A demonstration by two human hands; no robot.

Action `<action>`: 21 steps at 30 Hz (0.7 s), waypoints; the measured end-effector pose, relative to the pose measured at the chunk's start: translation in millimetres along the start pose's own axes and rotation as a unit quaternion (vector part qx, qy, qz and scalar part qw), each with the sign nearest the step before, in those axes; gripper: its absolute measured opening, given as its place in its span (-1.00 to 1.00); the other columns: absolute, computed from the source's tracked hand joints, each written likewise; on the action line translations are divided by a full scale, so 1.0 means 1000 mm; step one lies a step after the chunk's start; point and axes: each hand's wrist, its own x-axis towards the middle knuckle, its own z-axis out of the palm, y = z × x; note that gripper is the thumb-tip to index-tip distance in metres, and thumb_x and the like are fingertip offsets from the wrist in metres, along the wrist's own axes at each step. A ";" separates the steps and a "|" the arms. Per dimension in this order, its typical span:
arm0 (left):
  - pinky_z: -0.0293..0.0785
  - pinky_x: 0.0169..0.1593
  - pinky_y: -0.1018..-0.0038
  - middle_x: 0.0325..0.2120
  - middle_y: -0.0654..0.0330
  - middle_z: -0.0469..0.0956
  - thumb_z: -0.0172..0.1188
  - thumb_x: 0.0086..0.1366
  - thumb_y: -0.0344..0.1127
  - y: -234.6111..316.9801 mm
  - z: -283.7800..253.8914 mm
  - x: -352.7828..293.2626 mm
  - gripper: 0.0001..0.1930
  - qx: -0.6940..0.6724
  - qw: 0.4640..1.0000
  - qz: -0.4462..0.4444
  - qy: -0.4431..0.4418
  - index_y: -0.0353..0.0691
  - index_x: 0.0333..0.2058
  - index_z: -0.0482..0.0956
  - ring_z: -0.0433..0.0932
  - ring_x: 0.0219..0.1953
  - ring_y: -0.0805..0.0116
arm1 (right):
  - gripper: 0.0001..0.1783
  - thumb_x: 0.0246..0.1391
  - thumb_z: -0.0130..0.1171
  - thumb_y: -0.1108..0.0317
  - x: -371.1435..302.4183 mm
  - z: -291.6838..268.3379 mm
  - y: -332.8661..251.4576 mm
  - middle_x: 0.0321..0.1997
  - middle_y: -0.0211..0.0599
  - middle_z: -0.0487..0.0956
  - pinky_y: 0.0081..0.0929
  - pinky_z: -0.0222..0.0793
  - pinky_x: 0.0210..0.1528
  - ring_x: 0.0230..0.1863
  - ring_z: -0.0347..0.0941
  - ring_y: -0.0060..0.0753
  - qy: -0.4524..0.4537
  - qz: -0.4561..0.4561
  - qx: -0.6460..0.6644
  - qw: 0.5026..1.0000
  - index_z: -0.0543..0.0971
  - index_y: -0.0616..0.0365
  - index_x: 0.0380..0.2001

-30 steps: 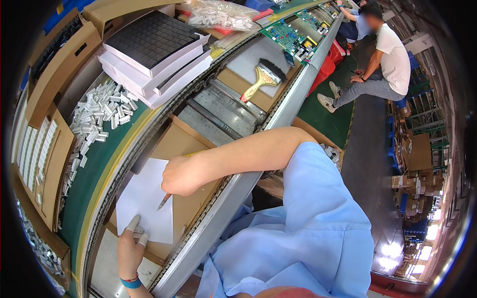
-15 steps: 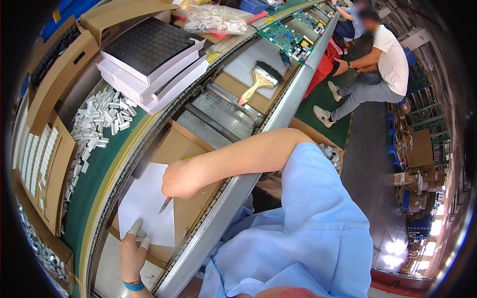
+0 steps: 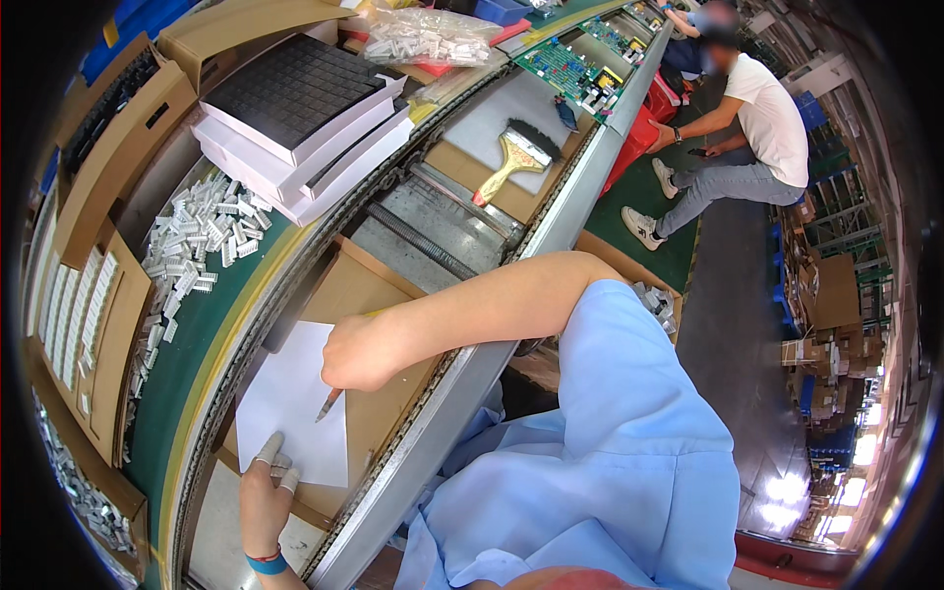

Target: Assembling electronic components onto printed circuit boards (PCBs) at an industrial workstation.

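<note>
A white sheet of paper lies on a piece of brown cardboard over the conveyor line. My right hand is closed round a slim pointed tool, whose tip is at the paper; a bit of yellow shows behind the fist. I cannot make out the tool's exact kind. At the near end of the sheet, my left hand rests with white-covered fingertips stretched onto the paper, holding nothing. A wide brush with a yellow handle and black bristles lies farther up the line.
White plastic connectors lie piled on the green bench beside stacked trays of black parts. Green circuit boards sit farther along. The metal rail runs close to my body. A person sits at the right.
Both my hands stay almost where they were on the paper, the tool's tip barely shifted. The seated person's arms have moved, one reaching toward the red object.
</note>
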 end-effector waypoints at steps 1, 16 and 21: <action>0.49 -0.31 0.43 -0.40 0.03 0.58 0.19 0.06 -0.54 -0.002 0.001 0.000 -0.45 0.004 1.000 0.019 0.012 -0.33 0.10 0.41 0.57 -0.42 0.24 | -0.84 -0.15 0.11 0.44 0.000 0.000 0.000 -0.42 -0.07 0.62 -0.15 0.48 -0.37 -0.34 0.58 -0.07 0.001 -0.001 0.000 1.000 0.59 0.22 -0.43; 0.50 -0.29 0.44 -0.37 0.03 0.57 0.17 0.06 -0.55 -0.002 0.000 0.001 -0.45 0.008 1.000 0.012 0.008 -0.34 0.10 0.41 0.58 -0.40 0.25 | -0.84 -0.15 0.11 0.43 -0.003 -0.006 0.000 -0.41 -0.07 0.63 -0.16 0.48 -0.36 -0.33 0.58 -0.07 -0.006 0.003 0.011 1.000 0.61 0.21 -0.44; 0.50 -0.28 0.44 -0.38 0.03 0.58 0.17 0.05 -0.54 -0.004 0.000 0.000 -0.46 0.002 1.000 0.028 0.010 -0.35 0.09 0.42 0.58 -0.39 0.24 | -0.83 -0.15 0.11 0.43 -0.003 -0.004 -0.001 -0.43 -0.08 0.63 -0.16 0.48 -0.34 -0.32 0.58 -0.07 0.007 0.008 0.004 1.000 0.61 0.19 -0.43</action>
